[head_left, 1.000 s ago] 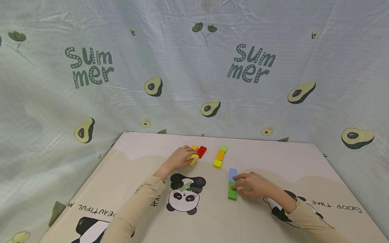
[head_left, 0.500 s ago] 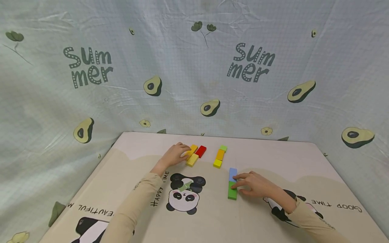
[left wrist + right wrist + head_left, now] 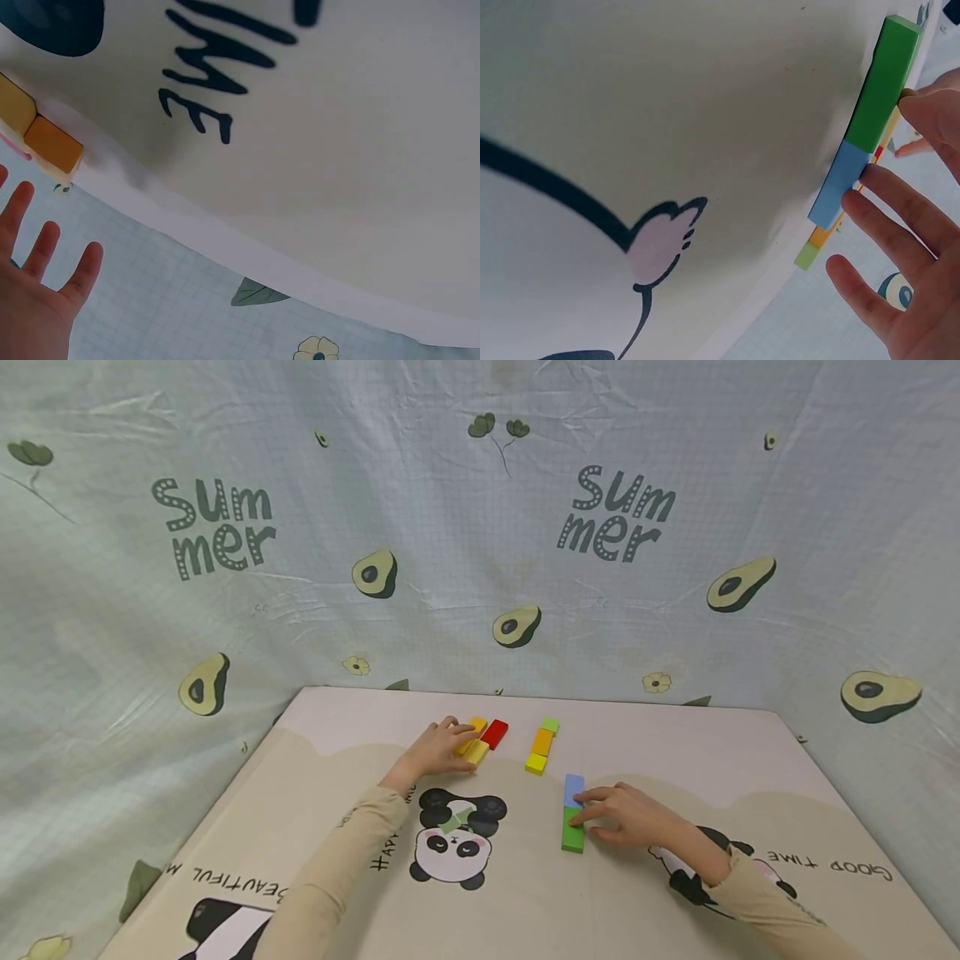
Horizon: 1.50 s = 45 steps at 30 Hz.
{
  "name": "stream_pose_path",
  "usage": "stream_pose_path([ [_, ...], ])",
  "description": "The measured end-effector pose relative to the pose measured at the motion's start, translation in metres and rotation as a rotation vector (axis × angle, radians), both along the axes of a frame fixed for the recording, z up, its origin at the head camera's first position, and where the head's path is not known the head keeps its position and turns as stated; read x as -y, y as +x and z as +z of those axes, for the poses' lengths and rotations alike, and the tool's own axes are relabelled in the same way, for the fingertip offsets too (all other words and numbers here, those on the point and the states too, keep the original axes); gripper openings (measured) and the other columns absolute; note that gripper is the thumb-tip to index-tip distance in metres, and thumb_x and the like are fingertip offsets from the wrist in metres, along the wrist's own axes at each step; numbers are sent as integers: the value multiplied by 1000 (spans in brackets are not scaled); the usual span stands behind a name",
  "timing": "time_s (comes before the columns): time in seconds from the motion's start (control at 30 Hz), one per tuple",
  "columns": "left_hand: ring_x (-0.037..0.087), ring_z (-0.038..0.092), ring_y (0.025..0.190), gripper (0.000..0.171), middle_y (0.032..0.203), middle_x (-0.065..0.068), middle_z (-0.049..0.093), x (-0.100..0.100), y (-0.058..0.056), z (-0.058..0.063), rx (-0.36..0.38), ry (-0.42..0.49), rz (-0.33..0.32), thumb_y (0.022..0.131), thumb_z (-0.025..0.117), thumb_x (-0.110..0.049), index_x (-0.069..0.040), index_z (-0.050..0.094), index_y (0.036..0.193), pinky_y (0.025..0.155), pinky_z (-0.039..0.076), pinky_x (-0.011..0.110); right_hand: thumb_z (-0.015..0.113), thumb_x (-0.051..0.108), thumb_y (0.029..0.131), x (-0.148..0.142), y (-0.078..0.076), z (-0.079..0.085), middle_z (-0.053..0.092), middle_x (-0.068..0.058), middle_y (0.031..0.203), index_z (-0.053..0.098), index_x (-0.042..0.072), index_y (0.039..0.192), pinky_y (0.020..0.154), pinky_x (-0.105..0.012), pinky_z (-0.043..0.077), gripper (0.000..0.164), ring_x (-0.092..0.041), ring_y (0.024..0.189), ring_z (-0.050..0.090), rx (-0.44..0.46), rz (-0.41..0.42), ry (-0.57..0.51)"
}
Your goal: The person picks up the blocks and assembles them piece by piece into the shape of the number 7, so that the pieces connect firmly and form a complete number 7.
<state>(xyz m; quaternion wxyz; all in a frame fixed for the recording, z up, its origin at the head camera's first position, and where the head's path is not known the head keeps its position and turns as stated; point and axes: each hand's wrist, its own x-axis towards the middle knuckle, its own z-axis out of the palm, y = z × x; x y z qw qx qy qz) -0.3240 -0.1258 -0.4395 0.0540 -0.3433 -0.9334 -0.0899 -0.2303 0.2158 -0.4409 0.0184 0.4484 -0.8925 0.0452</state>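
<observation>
My left hand (image 3: pixel 437 750) reaches over a pale yellow block (image 3: pixel 477 752), its thumb and a finger near the block's sides. Beside that block lie an orange-yellow block (image 3: pixel 477 724), partly behind the fingers, and a red block (image 3: pixel 495 734). In the left wrist view the visible fingers of this hand (image 3: pixel 37 292) are spread and straight, near an orange block (image 3: pixel 54 144). My right hand (image 3: pixel 630 814) rests its fingertips on a blue block (image 3: pixel 573 787) and a green block (image 3: pixel 573 837), which lie end to end. The right wrist view shows these fingers (image 3: pixel 900 214) extended.
Between the hands is a row of a light green block (image 3: pixel 551 725), an orange block (image 3: pixel 542 742) and a yellow block (image 3: pixel 536 764). The blocks lie on a table (image 3: pixel 510 893) with panda prints. Behind it hangs a patterned cloth (image 3: pixel 450 510).
My left hand first draws back leftward from the pale yellow block to the orange-yellow one, then comes back toward the pale yellow block. My right hand stays in place on the blue and green blocks.
</observation>
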Motion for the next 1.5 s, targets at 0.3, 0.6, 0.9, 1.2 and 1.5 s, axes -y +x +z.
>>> stream_pose_path([
  [0.3, 27, 41, 112, 59, 128, 5, 53, -5, 1, -4, 73, -27, 21, 77, 67, -35, -16, 47, 129, 90, 37, 45, 59, 23, 84, 0, 0, 0, 59, -3, 121, 62, 36, 109, 81, -43, 45, 28, -21, 110, 55, 21, -7, -4],
  [0.6, 25, 42, 111, 53, 128, 3, 53, -6, 2, -4, 82, -48, 29, 77, 66, -34, -18, 51, 125, 89, 37, 44, 59, 22, 84, 1, 0, 2, 58, -4, 121, 63, 35, 109, 83, -45, 43, 28, -21, 112, 54, 31, -12, 3],
  [0.9, 28, 41, 114, 49, 132, 1, 49, -6, 2, -3, 77, -93, 12, 79, 65, -31, -18, 52, 125, 89, 38, 45, 59, 22, 84, 1, 0, 2, 58, -4, 121, 63, 34, 109, 82, -44, 44, 28, -21, 111, 54, 31, -10, -2],
  [1.2, 25, 44, 110, 48, 127, 0, 54, -7, 1, -3, 43, -135, 10, 79, 66, -27, -21, 53, 124, 86, 40, 41, 60, 23, 83, 0, 1, 2, 58, -4, 121, 63, 34, 109, 81, -43, 44, 29, -21, 111, 54, 31, -10, -6],
  [1.5, 23, 44, 108, 47, 124, 3, 57, -9, -1, -4, 64, -100, 13, 76, 69, -25, -18, 56, 121, 87, 39, 39, 60, 22, 83, -2, 0, -1, 58, -3, 122, 62, 34, 110, 81, -42, 45, 29, -20, 112, 54, 20, 4, -16],
])
